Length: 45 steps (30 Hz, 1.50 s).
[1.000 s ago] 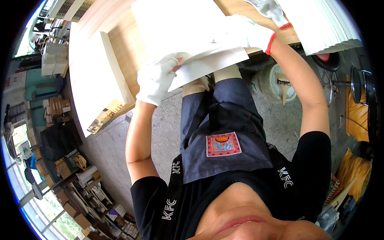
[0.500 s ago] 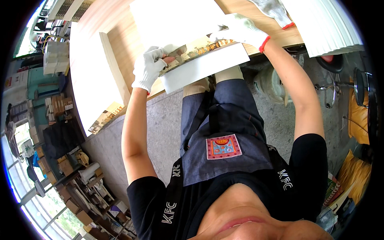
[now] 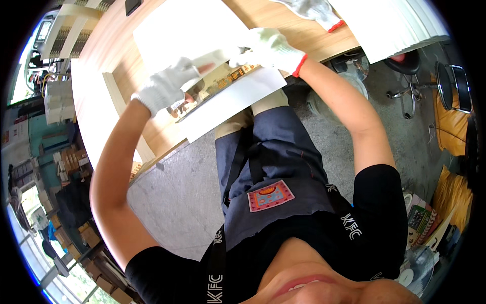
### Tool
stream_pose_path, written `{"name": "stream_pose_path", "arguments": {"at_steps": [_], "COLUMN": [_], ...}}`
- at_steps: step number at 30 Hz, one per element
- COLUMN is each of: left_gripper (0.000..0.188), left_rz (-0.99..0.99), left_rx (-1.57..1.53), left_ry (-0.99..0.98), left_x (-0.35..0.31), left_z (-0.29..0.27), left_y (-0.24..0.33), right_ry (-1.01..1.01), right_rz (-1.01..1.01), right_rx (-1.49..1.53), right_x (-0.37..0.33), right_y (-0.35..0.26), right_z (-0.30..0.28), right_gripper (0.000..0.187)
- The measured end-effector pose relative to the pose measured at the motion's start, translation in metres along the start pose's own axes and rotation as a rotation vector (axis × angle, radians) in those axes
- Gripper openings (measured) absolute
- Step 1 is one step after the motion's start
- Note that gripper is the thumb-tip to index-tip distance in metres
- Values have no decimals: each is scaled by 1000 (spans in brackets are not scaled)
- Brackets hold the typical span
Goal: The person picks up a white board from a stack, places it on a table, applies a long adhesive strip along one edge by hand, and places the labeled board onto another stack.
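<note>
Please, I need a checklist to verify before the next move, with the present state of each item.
1. Left hand in white knitted glove at the sepia-printed glossy band: ok.
2. Left fingertips covered: not ok, bare skin shows.
3. Right hand in red-cuffed white knitted glove gripping firmly: cannot tell, its hold is unclear.
4. White rectangular paper-like sheet fully on the light wood-grain table: cannot tell, their near edges nearly coincide.
5. Spare red-cuffed greyish knitted glove away from the band: ok, lies apart.

Left hand [image 3: 166, 85] perhaps slightly blurred, grey glove [image 3: 313, 10] cropped by top edge
</note>
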State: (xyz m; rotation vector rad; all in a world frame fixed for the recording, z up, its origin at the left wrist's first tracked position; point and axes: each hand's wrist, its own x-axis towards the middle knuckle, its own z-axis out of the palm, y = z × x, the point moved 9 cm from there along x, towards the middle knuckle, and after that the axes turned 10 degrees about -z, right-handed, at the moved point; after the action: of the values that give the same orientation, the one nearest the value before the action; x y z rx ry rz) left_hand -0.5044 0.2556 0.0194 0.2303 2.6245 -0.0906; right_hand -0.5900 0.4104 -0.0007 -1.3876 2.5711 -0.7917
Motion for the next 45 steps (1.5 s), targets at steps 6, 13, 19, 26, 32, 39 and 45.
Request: {"name": "stream_pose_path", "arguments": {"at_steps": [6,13,19,26,32,39,45], "left_gripper": [105,95,72,58,50,51,68], "left_rz": [130,79,-6,97,133,292,186], "left_rx": [357,64,-146,-227,-226,54,-304], "left_ry": [-195,-239,-273,-198,-126,-96,-153], "left_x": [26,60,86,72,56,46,57], "left_z": [-13,15,25,7,-10,-18,-10], "left_y": [40,13,6,16,16,32,16], "right_ry": [389,459,264,71,29,88,-19], "right_rz": [-251,-54,-669,-799,-700,-792,-734], "right_rx": [111,-508,-403,-276,-207,-59,-77], "right_x": [-19,-59,-68,-40,30,-11,17], "right_y": [16,138,-55,-70,-208,-117,-197], "right_z": [-28,-95,-70,3,89,65,86], "right_gripper": [23,41,31,25,45,49,34]}}
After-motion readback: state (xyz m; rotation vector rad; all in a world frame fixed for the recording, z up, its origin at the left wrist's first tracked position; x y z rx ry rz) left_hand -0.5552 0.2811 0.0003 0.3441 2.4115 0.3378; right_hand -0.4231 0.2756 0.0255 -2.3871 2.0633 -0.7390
